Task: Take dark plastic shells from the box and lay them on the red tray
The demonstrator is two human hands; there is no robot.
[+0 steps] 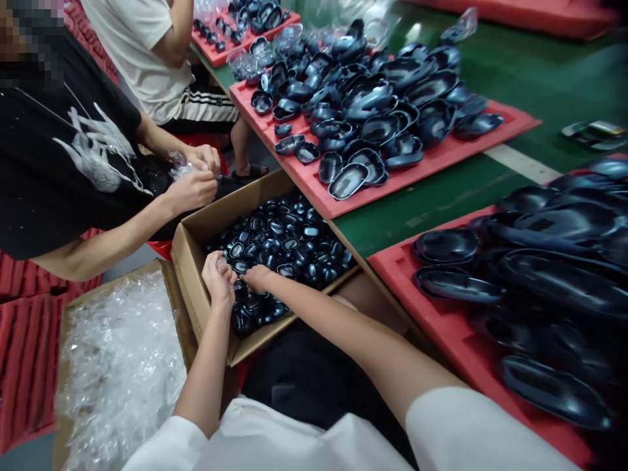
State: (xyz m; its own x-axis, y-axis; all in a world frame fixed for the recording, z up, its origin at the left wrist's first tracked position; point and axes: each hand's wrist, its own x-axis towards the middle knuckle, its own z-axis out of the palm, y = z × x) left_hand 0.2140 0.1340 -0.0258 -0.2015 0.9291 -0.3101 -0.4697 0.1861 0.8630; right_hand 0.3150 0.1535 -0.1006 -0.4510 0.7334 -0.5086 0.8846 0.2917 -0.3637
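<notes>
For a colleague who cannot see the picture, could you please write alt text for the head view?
The person's left hand and right hand meet over a cardboard box of glossy dark plastic shells, pinching a small clear piece between them. Beside it stands a box of clear plastic wrappers; red trays of larger shells cover the green table, and two co-workers sit opposite.
</notes>
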